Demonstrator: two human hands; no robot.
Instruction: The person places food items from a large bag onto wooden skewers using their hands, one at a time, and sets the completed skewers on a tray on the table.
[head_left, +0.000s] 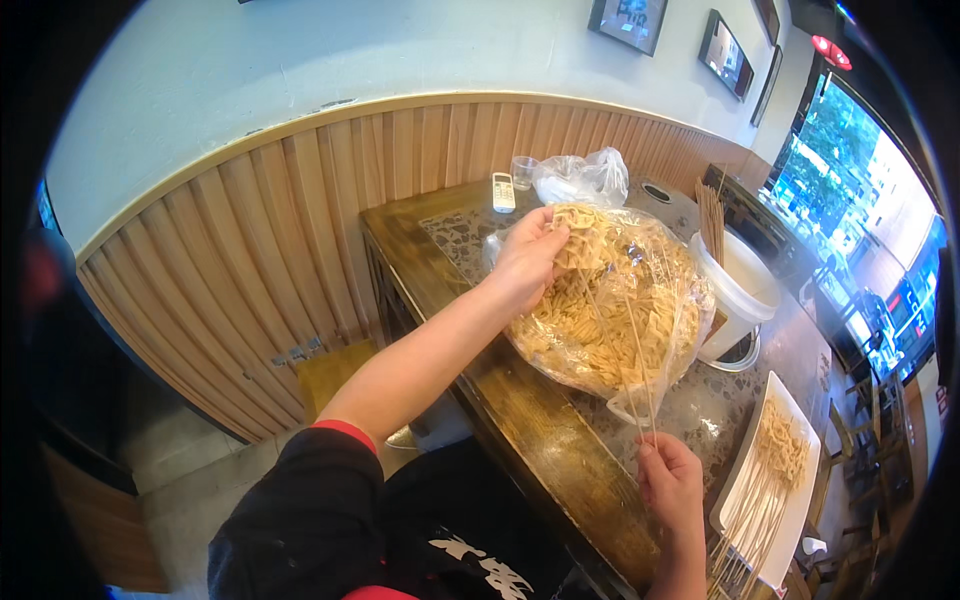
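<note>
My left hand (529, 255) pinches a folded bunch of pale yellow food strips (583, 234), perhaps tofu skin or tripe. It is over a large clear plastic bag (679, 352) full of the same strips (570, 337). My right hand (671, 476), near the table's front, grips thin bamboo skewers (636, 390) by their lower ends. They slant up across the bag towards the left hand; whether a tip enters the held bunch is unclear. To the right, a white rectangular tray (786, 529) bears several skewers (754, 499) with strips (784, 446) threaded at their far ends.
A white plastic bucket (739, 307) stands right of the bag, with bamboo skewers (709, 225) upright at it. Behind the bag are a white remote control (503, 193), a clear cup (523, 174) and a tied plastic bag (585, 180). The wooden table edge (540, 420) runs before me.
</note>
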